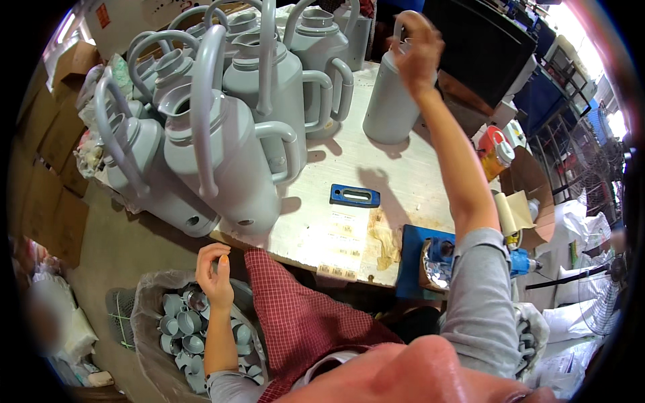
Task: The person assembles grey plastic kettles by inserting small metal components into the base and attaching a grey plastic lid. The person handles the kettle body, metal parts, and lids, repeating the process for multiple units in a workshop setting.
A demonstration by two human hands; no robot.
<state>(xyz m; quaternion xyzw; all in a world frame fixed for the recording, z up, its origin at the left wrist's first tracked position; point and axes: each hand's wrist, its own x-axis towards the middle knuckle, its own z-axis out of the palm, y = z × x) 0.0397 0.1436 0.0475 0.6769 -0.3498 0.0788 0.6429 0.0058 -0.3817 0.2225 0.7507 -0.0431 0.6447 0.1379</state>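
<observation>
Across the table, my right hand (418,54) is at the top of a grey plastic jug body (391,106), its fingers closed round the upright handle and slightly blurred. That jug stands upright, apart from the others. My left hand (216,277) hangs beside the table's near edge, above a lined bin, its fingers loosely bent with nothing seen in them. Close by stands a grey jug with a top handle and a side handle (225,158). Several similar jugs crowd the left side of the table, their necks uncapped.
A blue slotted block (355,196) and a label sheet (341,242) lie on the white table (322,168). Below left, the lined bin (149,302) holds many small grey parts. A blue power tool (521,262), an orange-filled bottle (498,156) and a fan (601,302) are at right.
</observation>
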